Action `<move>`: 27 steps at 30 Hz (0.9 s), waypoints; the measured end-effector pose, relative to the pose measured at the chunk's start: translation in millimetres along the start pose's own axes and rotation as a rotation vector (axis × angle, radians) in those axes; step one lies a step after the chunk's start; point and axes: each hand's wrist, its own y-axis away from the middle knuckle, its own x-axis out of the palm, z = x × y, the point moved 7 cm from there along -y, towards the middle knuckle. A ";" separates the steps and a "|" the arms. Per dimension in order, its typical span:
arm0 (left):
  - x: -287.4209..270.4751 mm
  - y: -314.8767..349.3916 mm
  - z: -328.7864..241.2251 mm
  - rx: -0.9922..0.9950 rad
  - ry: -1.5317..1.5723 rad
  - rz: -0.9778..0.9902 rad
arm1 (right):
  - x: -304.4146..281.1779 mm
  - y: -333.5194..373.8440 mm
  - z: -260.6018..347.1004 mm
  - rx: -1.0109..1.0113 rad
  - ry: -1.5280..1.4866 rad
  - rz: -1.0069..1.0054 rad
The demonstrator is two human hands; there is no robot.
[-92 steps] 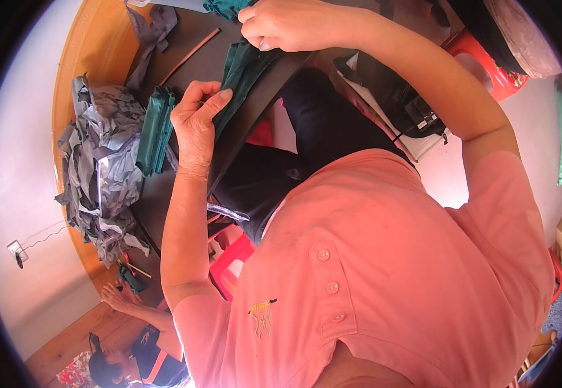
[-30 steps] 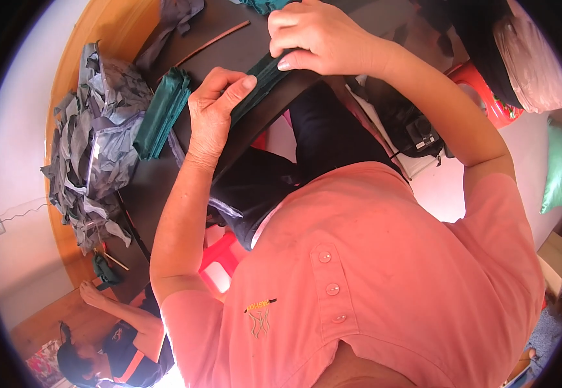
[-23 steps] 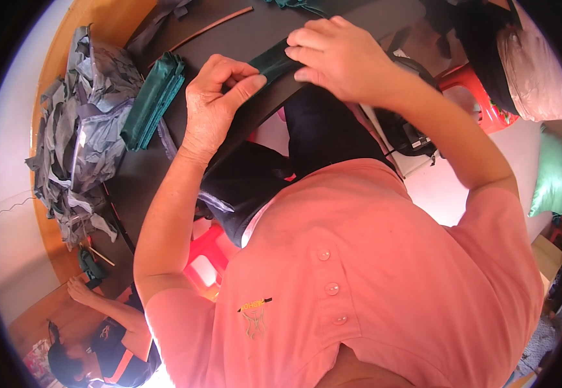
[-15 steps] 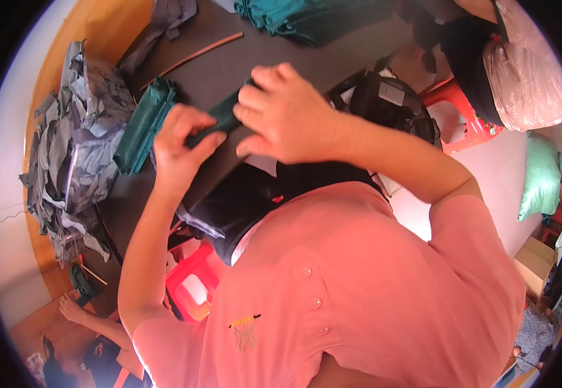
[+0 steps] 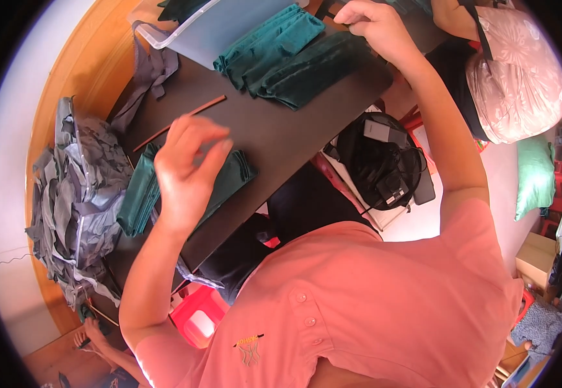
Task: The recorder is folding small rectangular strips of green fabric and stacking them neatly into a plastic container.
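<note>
My left hand (image 5: 187,165) is raised over the table, its blurred fingers bent and the thumb apart from them, with nothing visible between. Partly behind it lies a flat dark green velvety cloth piece (image 5: 234,174). A folded bundle of shiny green cloth (image 5: 140,197) sits just left of that hand. At the far right end of the table, my right hand (image 5: 375,26) is stretched out with loosely bent fingers, and no cloth shows in it. Nearest to it are a dark green cloth stack (image 5: 313,68) and a lighter teal one (image 5: 268,42).
A clear plastic bin (image 5: 190,29) stands at the back. Grey cloth scraps (image 5: 77,213) fill a container on the left. A thin brown stick (image 5: 181,121) lies on the dark table (image 5: 281,139). A black bag (image 5: 384,161) is right of the table; another person (image 5: 514,77) is beyond.
My hands were together on a green cloth strip; they are now apart. The right has moved far right toward the stacks, and the cloth lies on the table. The view has shifted.
</note>
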 end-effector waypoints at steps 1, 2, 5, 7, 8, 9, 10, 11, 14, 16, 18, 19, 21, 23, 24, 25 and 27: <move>11.8 -17.6 2.5 0.022 0.047 0.010 | 2.3 -0.5 -0.8 0.026 -0.139 0.101; 22.7 -33.3 4.6 0.042 0.091 0.021 | -0.1 -1.9 -1.7 0.031 -0.138 0.102; 51.9 -72.3 7.1 0.136 0.062 -0.001 | 3.3 0.0 -11.9 -0.014 -0.136 0.215; 64.8 -83.1 8.6 0.143 0.103 0.032 | 1.0 0.2 4.9 -0.432 -0.588 0.240; 68.8 -85.1 10.2 0.148 0.137 0.054 | -0.8 1.8 7.8 -0.425 -0.594 0.239; 70.1 -85.1 14.4 0.143 0.137 0.060 | 3.7 0.5 -2.9 -0.183 -0.419 0.289; 72.2 -86.9 18.3 0.137 0.180 0.072 | 4.4 1.0 -13.2 0.057 -0.235 0.330; 74.7 -88.2 21.1 0.131 0.222 0.083 | 7.6 -0.1 -23.3 0.061 -0.234 0.325; 79.0 -90.8 25.1 0.114 0.384 0.070 | 0.0 3.5 -8.3 -0.518 -0.611 0.197; 80.6 -92.4 27.1 0.077 0.448 0.053 | -2.0 5.4 -10.3 -0.548 -0.580 0.128; 77.5 -90.9 33.6 0.032 0.503 0.024 | -4.0 3.9 14.7 -0.332 -0.418 0.207; 77.8 -92.4 35.8 0.030 0.524 0.020 | -4.2 4.0 12.1 -0.109 -0.242 0.275; 79.4 -95.3 36.6 0.035 0.547 0.019 | -7.1 5.2 15.5 -0.158 -0.232 0.279; 79.8 -97.6 39.3 -0.041 0.583 -0.025 | -8.2 8.2 22.6 -0.253 -0.222 0.294; 80.5 -99.4 36.6 -0.034 0.585 -0.019 | -8.4 9.1 24.8 -0.251 -0.215 0.288; 78.6 -100.6 36.7 -0.072 0.573 -0.051 | -10.0 12.6 37.5 -0.361 -0.119 0.242; 76.7 -104.7 33.6 -0.106 0.559 -0.080 | -2.5 20.1 23.2 -0.391 0.038 0.216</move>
